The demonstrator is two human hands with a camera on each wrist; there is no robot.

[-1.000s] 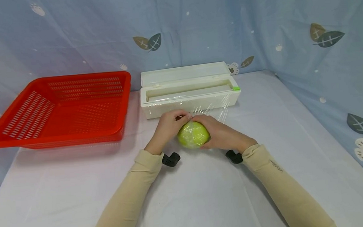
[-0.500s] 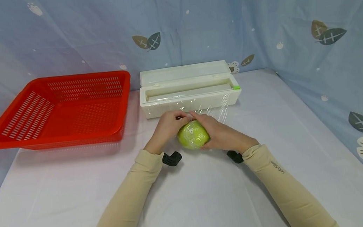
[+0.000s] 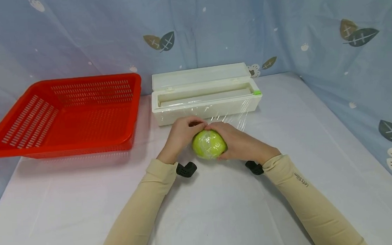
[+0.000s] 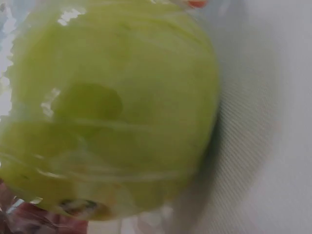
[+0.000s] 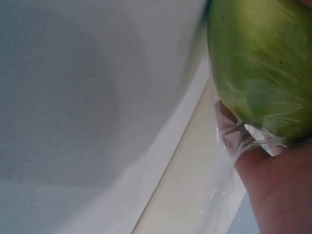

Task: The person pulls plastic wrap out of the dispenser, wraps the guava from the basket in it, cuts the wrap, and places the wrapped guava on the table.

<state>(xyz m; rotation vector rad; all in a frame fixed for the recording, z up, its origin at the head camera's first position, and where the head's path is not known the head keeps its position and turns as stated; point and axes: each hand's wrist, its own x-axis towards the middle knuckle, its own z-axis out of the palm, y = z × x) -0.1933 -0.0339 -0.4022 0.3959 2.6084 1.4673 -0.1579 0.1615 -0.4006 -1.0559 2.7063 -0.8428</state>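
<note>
Holding fruit (image 3: 209, 144) w/ R hand (image 3: 236, 142) curled round its side &, w/ L hand (image 3: 183, 134), apparently pinching film (image 3: 231, 117) at its top. Best tuck film snugly, pressing flat; don't tug stretch running fwd from grip to box (image 3: 201, 85). Leave basket (image 3: 81, 147), well left of grip.

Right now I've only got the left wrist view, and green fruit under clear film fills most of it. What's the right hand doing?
Observer: In the head view, the right hand holds the green fruit from its right side.
Operator: And what stands beyond that?
Observer: A white box with its lid open stands behind the hands.
Operator: Is anything stretched between them?
Observer: Yes, clear film spans the gap from the box's front towards the right hand and the fruit.
</note>
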